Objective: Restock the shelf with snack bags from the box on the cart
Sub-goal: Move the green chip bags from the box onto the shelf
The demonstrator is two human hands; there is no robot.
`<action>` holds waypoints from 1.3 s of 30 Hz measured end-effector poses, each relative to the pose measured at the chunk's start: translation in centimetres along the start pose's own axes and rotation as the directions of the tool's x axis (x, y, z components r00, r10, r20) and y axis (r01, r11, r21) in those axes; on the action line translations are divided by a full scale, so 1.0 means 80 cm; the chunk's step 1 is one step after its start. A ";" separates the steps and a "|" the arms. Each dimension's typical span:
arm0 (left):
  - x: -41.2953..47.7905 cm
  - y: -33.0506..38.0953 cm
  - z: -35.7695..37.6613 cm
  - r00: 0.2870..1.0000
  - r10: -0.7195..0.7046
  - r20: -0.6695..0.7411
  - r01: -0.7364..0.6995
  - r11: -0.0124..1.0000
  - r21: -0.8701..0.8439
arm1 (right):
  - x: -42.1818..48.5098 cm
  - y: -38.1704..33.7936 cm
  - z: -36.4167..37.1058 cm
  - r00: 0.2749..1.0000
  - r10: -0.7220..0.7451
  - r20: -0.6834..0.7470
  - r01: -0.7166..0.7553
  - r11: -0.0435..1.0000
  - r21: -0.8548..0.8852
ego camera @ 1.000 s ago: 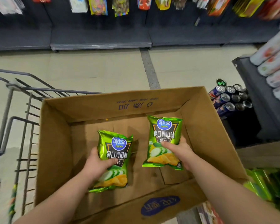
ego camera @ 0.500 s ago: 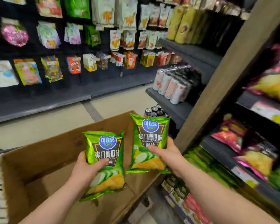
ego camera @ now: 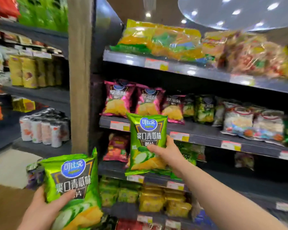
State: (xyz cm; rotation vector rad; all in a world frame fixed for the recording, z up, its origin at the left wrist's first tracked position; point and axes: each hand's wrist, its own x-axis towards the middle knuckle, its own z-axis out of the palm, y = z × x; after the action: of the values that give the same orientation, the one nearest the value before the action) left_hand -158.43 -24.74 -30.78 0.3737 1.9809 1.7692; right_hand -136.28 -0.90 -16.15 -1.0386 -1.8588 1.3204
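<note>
I hold two green cucumber-flavour chip bags. My right hand (ego camera: pixel 168 153) grips one green bag (ego camera: pixel 147 135) upright, raised in front of the grey shelf (ego camera: pixel 204 135) that carries magenta chip bags. My left hand (ego camera: pixel 45 208) grips the other green bag (ego camera: pixel 73 183) low at the bottom left, thumb across its front. A corner of the cardboard box (ego camera: pixel 5 206) shows at the lower left edge; the cart is out of view.
A wooden upright post (ego camera: pixel 80 72) divides the shelving. Magenta chip bags (ego camera: pixel 133 100) fill the shelf's left end. Above lies a shelf of yellow-green bags (ego camera: pixel 158 42); below are yellow and green packs (ego camera: pixel 150 198). White cans (ego camera: pixel 43 130) stand left of the post.
My view has swung up and right from the box to the shelves. Both hands have lifted their bags out of the box, the right one rising toward the magenta-bag shelf.
</note>
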 end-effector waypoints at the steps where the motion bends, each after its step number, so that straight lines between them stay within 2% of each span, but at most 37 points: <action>1: -0.028 0.039 0.024 0.999 0.038 0.037 -0.037 0.999 -0.012 | 0.009 -0.002 -0.027 1.000 -0.010 -0.029 0.010 1.000 0.011; 3: -0.043 0.073 0.061 0.987 0.126 0.100 -0.124 0.992 -0.021 | 0.030 -0.005 -0.079 0.994 -0.031 -0.103 0.033 0.999 0.016; 7: -0.046 0.103 0.134 0.973 0.188 0.137 -0.187 0.982 -0.019 | 0.088 0.001 -0.178 0.972 -0.047 -0.230 0.047 0.999 -0.003; 13: -0.036 0.146 0.282 0.965 0.217 0.148 -0.222 0.975 0.017 | 0.172 0.013 -0.309 0.937 -0.057 -0.346 0.051 0.998 -0.027; 18: -0.031 0.173 0.387 0.966 0.218 0.142 -0.211 0.975 -0.063 | 0.250 0.032 -0.372 0.924 -0.071 -0.375 0.078 0.997 0.004; 23: -0.027 0.191 0.452 0.956 0.247 0.157 -0.226 0.964 -0.141 | 0.311 0.052 -0.403 0.928 -0.079 -0.364 0.045 0.994 -0.102; 33: 0.001 0.228 0.504 0.938 0.310 0.156 -0.275 0.938 -0.209 | 0.364 0.074 -0.414 0.945 -0.009 -0.327 -0.013 0.998 -0.067; 39: 0.027 0.255 0.534 0.908 0.340 0.244 -0.283 0.928 -0.241 | 0.372 0.070 -0.411 0.960 0.022 -0.279 -0.057 0.992 -0.116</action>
State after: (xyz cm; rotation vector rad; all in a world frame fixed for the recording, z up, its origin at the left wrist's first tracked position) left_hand -140.82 15.93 -14.05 0.8667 1.5919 1.9590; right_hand -122.17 41.07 -10.11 -1.2615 -1.7298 1.0305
